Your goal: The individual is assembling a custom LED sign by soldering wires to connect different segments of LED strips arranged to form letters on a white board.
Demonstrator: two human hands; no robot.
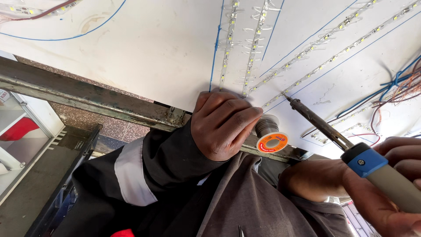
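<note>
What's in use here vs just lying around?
In use:
- soldering iron, held in right hand, tip at an LED strip
- solder spool by left hand
- white board

Lying about:
- blue and red wire bundle at right
- metal frame
- LED strip piece, top left

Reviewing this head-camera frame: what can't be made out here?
- Left hand: its fingertips curl under against the white board, so what they pinch is hidden.
- Right hand: cut off by the right and bottom edges; the soldering iron handle runs out of frame.
- Solder spool: partly behind the left hand.
- Iron tip on the LED strip: joint too small to judge.
</note>
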